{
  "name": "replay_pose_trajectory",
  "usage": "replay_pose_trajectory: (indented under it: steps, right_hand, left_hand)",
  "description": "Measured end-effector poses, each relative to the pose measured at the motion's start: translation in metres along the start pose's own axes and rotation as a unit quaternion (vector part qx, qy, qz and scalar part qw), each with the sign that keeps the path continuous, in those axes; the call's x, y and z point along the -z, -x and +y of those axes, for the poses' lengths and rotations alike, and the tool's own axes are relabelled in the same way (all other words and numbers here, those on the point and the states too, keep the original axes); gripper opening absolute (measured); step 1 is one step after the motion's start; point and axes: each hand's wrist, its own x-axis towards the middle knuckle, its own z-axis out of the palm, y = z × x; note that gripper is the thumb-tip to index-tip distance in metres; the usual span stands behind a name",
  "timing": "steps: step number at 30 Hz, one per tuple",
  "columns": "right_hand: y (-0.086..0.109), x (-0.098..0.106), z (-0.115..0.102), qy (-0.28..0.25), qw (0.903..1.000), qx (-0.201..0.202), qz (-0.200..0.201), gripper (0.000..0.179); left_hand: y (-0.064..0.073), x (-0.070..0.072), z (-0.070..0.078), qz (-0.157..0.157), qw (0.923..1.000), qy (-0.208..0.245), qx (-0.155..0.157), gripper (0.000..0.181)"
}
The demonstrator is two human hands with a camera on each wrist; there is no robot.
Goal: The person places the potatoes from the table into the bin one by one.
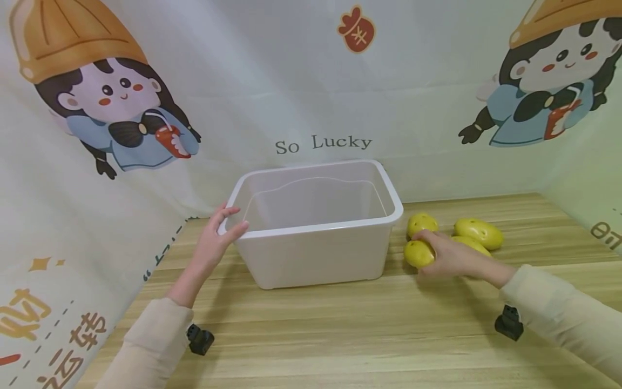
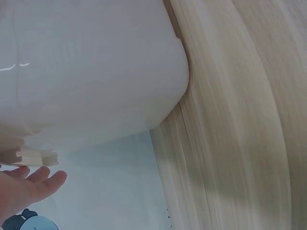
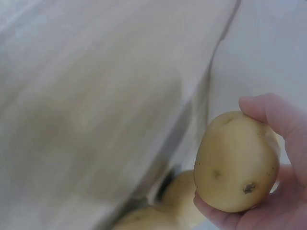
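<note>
A white plastic bin (image 1: 311,254) stands on the table. My left hand (image 1: 216,237) holds its near left corner, with thumb and fingers over the rim; in the left wrist view several fingers (image 2: 45,187) show outside the bin, by its rim. To the bin's right, my right hand (image 1: 449,256) grips a yellow potato (image 1: 419,254). The right wrist view shows this potato (image 3: 237,163) between the thumb and fingers. Another potato (image 1: 422,224) lies just behind it. Two more potatoes lie farther right, one long (image 1: 478,233) and one partly hidden (image 1: 471,245) by my right hand.
Printed cloth (image 1: 427,108) hangs behind and beside the wooden table (image 1: 311,335). A small black object (image 1: 200,339) is by the left sleeve, and a similar black object (image 1: 509,323) is beside the right sleeve.
</note>
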Motion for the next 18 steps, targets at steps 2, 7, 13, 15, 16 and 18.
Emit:
replay_pose_trajectory:
  steps: [2, 7, 13, 15, 16, 18]
  right_hand:
    - [-0.001, 0.006, -0.001, 0.009, 0.9999, 0.013, 0.003, 0.064]
    - [-0.004, 0.021, -0.003, 0.012, 0.9996, 0.024, -0.01, 0.067]
    - [-0.004, 0.04, -0.009, 0.008, 0.9994, 0.033, -0.006, 0.066]
    - [-0.005, 0.045, -0.01, 0.0, 0.9992, 0.041, -0.002, 0.066]
    - [-0.005, 0.048, -0.011, -0.003, 0.9991, 0.043, 0.0, 0.066]
    - [-0.006, 0.054, -0.013, 0.0, 0.9991, 0.042, 0.002, 0.066]
  left_hand:
    - [0.0, 0.0, 0.0, 0.0, 1.0, 0.001, -0.001, 0.056]
    - [-0.001, 0.0, -0.001, 0.0, 1.0, -0.001, -0.001, 0.056]
    - [0.0, 0.0, -0.001, 0.001, 1.0, -0.002, 0.001, 0.056]
    - [0.0, 0.0, -0.002, 0.001, 1.0, -0.003, 0.001, 0.056]
    - [0.0, 0.0, -0.002, 0.001, 1.0, -0.005, 0.001, 0.056]
    - [-0.001, 0.0, -0.002, -0.001, 1.0, -0.007, 0.001, 0.056]
